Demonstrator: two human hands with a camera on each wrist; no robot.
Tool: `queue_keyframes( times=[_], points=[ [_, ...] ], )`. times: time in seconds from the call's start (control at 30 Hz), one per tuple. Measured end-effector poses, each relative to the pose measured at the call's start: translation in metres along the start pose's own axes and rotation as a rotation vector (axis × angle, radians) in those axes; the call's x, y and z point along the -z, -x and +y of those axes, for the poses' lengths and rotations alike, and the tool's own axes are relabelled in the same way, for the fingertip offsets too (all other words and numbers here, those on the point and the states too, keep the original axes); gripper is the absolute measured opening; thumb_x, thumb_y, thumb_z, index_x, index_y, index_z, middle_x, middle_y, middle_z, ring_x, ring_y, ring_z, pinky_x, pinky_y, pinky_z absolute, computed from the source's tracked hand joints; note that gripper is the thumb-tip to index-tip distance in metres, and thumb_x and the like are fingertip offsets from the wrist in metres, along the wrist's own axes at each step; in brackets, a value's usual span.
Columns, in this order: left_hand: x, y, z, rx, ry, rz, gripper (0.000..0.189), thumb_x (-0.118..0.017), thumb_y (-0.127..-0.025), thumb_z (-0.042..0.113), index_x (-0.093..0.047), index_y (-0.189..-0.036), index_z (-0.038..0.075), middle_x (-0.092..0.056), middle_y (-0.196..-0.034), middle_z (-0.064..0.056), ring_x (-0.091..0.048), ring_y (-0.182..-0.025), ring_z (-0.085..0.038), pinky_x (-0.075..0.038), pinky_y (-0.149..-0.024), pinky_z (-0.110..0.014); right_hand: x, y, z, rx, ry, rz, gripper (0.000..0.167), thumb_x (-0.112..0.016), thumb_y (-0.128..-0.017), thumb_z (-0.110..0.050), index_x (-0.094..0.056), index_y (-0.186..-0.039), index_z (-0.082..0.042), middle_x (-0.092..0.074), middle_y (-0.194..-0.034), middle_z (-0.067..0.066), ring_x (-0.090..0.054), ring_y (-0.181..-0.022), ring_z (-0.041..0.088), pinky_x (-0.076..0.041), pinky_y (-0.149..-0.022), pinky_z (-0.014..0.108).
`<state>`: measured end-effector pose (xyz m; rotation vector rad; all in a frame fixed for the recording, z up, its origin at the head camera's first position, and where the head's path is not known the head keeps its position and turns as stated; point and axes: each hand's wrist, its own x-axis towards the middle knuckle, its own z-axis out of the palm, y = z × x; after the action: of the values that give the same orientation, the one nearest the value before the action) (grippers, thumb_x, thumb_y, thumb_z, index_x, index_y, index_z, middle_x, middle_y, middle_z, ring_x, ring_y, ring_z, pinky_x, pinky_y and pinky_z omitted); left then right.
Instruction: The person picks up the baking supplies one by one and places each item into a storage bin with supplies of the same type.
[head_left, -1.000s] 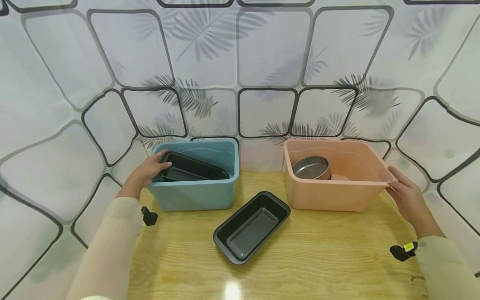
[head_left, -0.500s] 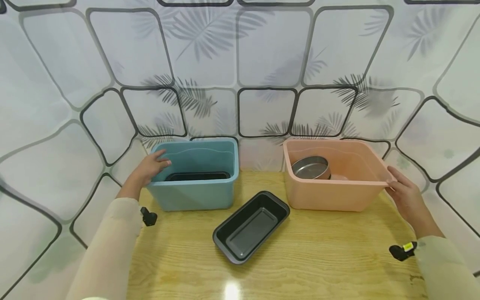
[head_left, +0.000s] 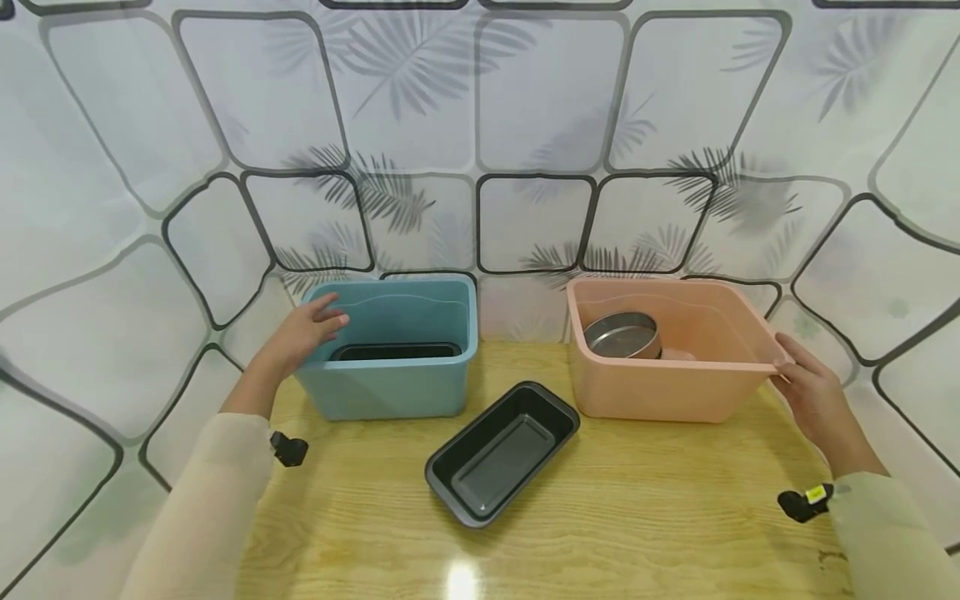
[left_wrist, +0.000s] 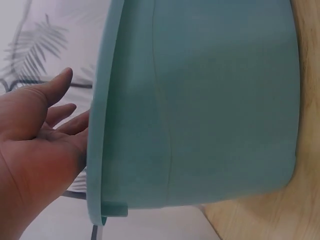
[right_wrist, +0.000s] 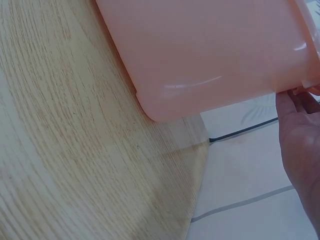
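My left hand [head_left: 303, 333] hovers at the left end of the blue plastic bin [head_left: 390, 392], its fingers loosely spread and holding nothing. In the left wrist view the hand [left_wrist: 45, 130] shows just above the bin's rim [left_wrist: 97, 125]. A black loaf pan [head_left: 397, 351] lies low inside that bin, mostly hidden by the front wall. My right hand [head_left: 817, 396] grips the right-end rim of the peach plastic bin [head_left: 660, 396], thumb below the edge in the right wrist view. Inside this bin a round metal cake pan [head_left: 624, 335] leans at the left.
Another black loaf pan [head_left: 502, 454] lies at a slant on the wooden table [head_left: 637, 517], in front of the gap between the bins. A patterned cloth [head_left: 540, 100] stands behind the bins and along both sides.
The loaf pan in the blue bin, held tilted by the left hand at first, has dropped lower inside. The left hand has let go and lifted slightly. The right hand stays on the peach bin.
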<state>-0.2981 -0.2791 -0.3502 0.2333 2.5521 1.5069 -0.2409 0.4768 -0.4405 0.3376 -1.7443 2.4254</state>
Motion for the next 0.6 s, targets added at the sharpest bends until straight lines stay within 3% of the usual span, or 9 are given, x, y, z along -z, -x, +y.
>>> queue_keyframes(
  times=[0.17,0.33,0.6],
  points=[
    [-0.013,0.024,0.009,-0.066,0.041,0.026,0.076,-0.051,-0.107,0.035,-0.003,-0.164,0.020,-0.027,-0.165,-0.017,-0.034,-0.146,-0.044,-0.026,-0.120,-0.059,-0.002,0.000,-0.001,-0.010,-0.049,0.012,0.056,-0.036,-0.106,0.005,-0.034,-0.157,-0.018,0.008,-0.168,-0.004,-0.061,-0.113,-0.007,-0.049,-0.092,0.008],
    [-0.036,0.049,0.015,-0.128,0.124,0.079,0.074,-0.051,-0.106,0.038,-0.007,-0.164,0.024,-0.035,-0.162,-0.014,-0.040,-0.144,-0.038,-0.027,-0.121,-0.055,-0.003,0.000,-0.002,-0.017,-0.080,0.012,0.057,-0.036,-0.105,0.006,-0.035,-0.156,-0.018,0.010,-0.168,-0.006,-0.061,-0.114,-0.006,-0.049,-0.092,0.009],
    [-0.081,0.081,0.008,-0.137,0.171,0.208,0.072,-0.055,-0.104,0.041,-0.019,-0.163,0.021,-0.046,-0.155,-0.011,-0.050,-0.137,-0.034,-0.031,-0.120,-0.054,-0.003,0.000,0.000,0.001,-0.120,-0.003,0.056,-0.035,-0.105,0.008,-0.040,-0.154,-0.018,0.011,-0.168,-0.005,-0.061,-0.114,-0.005,-0.050,-0.094,0.010]
  ],
)
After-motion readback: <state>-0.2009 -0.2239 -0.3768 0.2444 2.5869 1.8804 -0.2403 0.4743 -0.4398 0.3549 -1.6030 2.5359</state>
